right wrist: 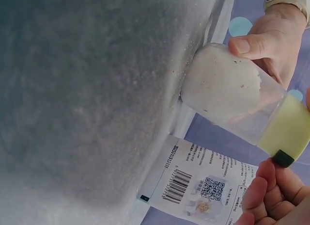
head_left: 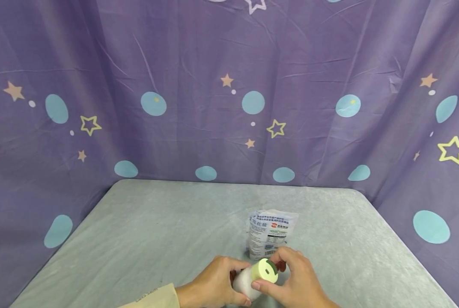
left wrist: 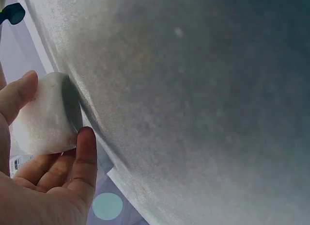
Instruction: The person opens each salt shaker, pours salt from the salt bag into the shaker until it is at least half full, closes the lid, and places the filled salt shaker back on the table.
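A clear plastic seasoning jar (right wrist: pixel 225 84), part filled with white grains, leans at a tilt low in the head view. Its yellow-green cap (head_left: pixel 264 270) has a small slot in the top and a dark green tab (right wrist: pixel 283 158) at the edge. My left hand (head_left: pixel 214 282) grips the body of the jar, thumb on one side and fingers on the other. With thumb and fingers, my right hand (head_left: pixel 296 278) pinches the cap at its rim. Just behind both hands stands a white printed salt bag (head_left: pixel 266 231), its bottom partly hidden by the right hand.
A pale grey-green cloth covers the table (head_left: pixel 168 226). Purple curtains (head_left: pixel 198 85) with stars and blue spots hang along the back and both sides of the table.
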Demonstrator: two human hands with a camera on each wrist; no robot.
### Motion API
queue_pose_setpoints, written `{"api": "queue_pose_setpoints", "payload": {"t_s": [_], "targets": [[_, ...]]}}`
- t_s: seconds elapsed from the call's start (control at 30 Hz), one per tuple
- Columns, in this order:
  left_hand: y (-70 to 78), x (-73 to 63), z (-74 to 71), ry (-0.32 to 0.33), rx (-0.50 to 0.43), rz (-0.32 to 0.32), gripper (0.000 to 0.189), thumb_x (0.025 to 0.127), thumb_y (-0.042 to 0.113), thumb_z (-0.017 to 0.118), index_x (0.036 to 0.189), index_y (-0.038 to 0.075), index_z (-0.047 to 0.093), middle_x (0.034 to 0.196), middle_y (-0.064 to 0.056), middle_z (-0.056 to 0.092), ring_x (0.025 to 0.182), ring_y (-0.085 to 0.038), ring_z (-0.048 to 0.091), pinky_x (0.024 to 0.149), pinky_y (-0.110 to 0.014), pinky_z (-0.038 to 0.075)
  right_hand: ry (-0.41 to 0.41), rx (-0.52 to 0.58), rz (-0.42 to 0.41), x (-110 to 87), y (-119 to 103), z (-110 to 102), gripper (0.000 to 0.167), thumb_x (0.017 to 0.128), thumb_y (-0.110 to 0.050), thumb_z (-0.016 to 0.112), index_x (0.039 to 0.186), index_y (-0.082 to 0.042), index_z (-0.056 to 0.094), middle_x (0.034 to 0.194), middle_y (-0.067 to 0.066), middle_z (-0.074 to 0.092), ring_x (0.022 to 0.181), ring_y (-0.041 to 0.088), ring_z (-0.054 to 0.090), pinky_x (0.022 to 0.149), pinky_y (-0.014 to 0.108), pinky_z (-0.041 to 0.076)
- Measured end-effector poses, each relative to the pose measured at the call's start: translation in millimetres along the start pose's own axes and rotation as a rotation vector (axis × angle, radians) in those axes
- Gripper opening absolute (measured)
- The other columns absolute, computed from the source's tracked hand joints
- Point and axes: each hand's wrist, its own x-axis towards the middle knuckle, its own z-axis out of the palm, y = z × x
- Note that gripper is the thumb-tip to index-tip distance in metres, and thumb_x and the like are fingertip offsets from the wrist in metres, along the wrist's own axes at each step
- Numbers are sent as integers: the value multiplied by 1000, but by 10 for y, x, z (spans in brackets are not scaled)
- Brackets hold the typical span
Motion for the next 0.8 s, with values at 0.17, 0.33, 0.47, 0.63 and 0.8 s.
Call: {"api": "queue_pose_setpoints", "payload": {"t_s": [0.17, 0.33, 0.47, 0.63, 0.8], "targets": [[4, 3, 0, 2, 5, -2, 52, 62, 9, 96, 109, 25, 79, 80, 18, 69, 65, 0, 60, 61, -20, 51, -11, 8, 19, 6, -8, -5, 45, 68, -49, 94, 86, -35, 56, 79, -25, 52, 70, 3, 50, 63, 28, 42], [9, -1, -6, 0, 12, 5, 53, 62, 10, 97, 109, 25, 79, 79, 19, 68, 65, -1, 60, 60, -20, 51, -48, 60, -11, 20, 7, -39, 46, 69, -46, 95, 98, -32, 61, 87, -22, 57, 74, 6, 53, 64, 26, 45], [5, -3, -15, -12, 7, 0, 51, 64, 11, 96, 110, 25, 79, 79, 19, 68, 66, -1, 61, 62, -20, 51, -111, 111, -32, 41, 22, -90, 56, 72, -39, 95, 119, -30, 64, 101, -18, 62, 83, 5, 55, 70, 25, 46], [0, -4, -20, -20, -7, -17, 50, 65, 12, 96, 110, 26, 79, 80, 19, 68, 67, -2, 62, 63, -21, 52, -180, 165, -73, 70, 40, -141, 61, 78, -31, 92, 131, -27, 63, 110, -13, 64, 89, 6, 55, 75, 28, 47], [-2, 0, -19, -22, -8, -21, 51, 65, 12, 96, 111, 25, 79, 80, 19, 68, 67, -2, 62, 63, -21, 52, -191, 192, -134, 86, 53, -152, 60, 80, -25, 90, 134, -23, 63, 112, -8, 66, 90, 8, 57, 76, 28, 49]]}}
